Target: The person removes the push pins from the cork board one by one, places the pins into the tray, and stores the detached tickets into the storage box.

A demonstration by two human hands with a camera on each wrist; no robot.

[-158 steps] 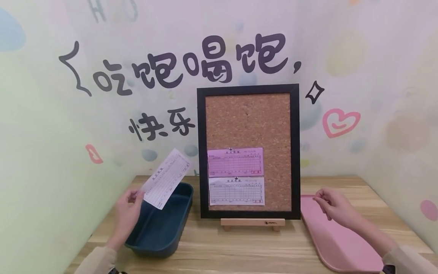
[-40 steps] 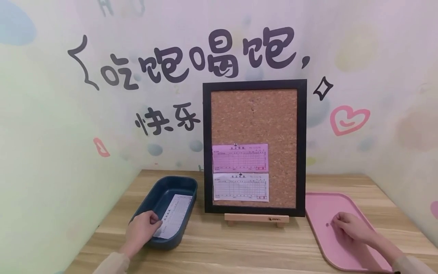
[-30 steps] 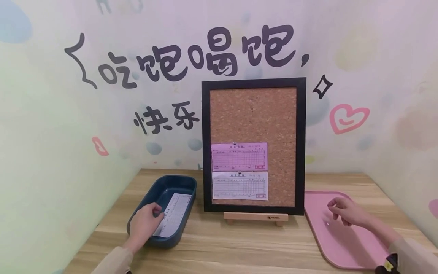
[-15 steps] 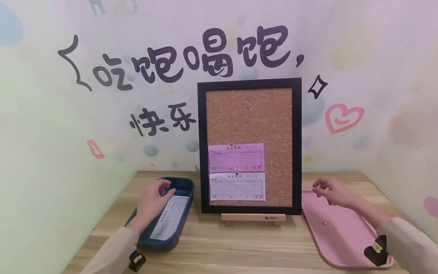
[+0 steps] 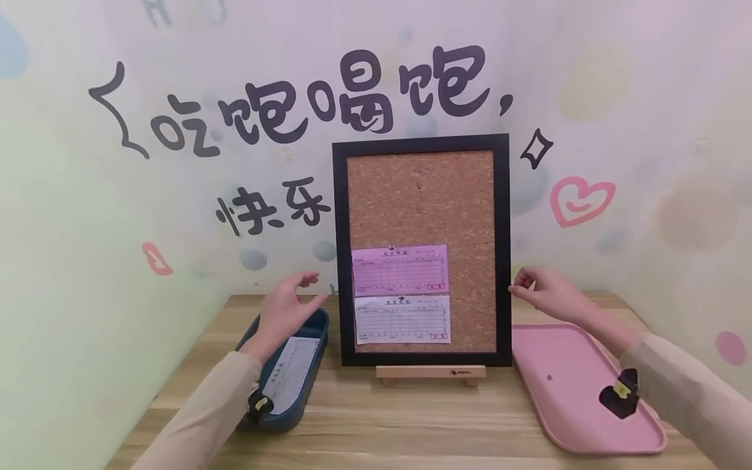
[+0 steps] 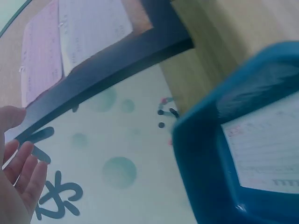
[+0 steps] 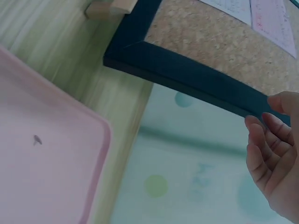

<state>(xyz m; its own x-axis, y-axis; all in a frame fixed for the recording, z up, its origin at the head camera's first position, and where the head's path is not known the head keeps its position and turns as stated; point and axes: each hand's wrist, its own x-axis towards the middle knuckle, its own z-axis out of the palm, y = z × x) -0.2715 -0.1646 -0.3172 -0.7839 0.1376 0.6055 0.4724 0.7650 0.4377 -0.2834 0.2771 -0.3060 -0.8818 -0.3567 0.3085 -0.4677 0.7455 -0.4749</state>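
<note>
To your left, a deep dark-blue tub with rounded corners (image 6: 201,158) holds a printed white paper slip (image 5: 290,375); midway, a grainy brown cork board in a black rectangular frame (image 5: 420,202) stands on a pale wooden stand (image 5: 431,372), pink (image 5: 399,269) and white slips pinned low on it; right, a smooth shallow pink tray (image 5: 566,349) bears a small pin (image 5: 549,377). Your left hand (image 5: 284,310) parts thumb and fingers widely just beside the frame's left edge. Your right hand (image 5: 549,294) narrows at its right edge, though whether it pinches the frame you cannot tell.
</note>
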